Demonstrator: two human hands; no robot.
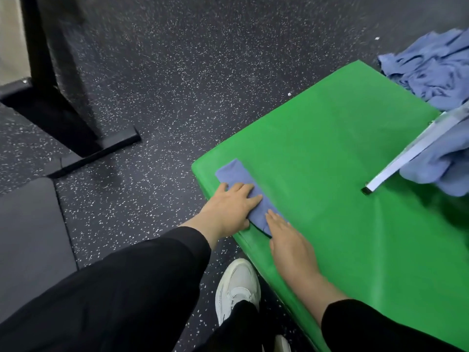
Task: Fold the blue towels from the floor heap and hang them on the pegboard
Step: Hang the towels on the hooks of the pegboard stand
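Observation:
A blue towel (236, 175) folded into a narrow strip lies on the near-left corner of a green mat (330, 153). My left hand (231, 207) lies flat across the strip's middle with straight fingers. My right hand (289, 240) rests flat on the mat, its fingertips touching the strip's near end. A heap of crumpled blue towels (429, 69) lies on the floor beyond the mat's far right corner. More blue towels (441, 163) hang at the right edge beside a pale bar (406, 153). The pegboard is not in view.
The dark speckled floor (190, 72) surrounds the mat. A black metal stand (83, 118) with a foot bar stands at the left. A grey floor mat (30, 237) lies at lower left. My white shoe (237, 285) is beside the green mat's near edge.

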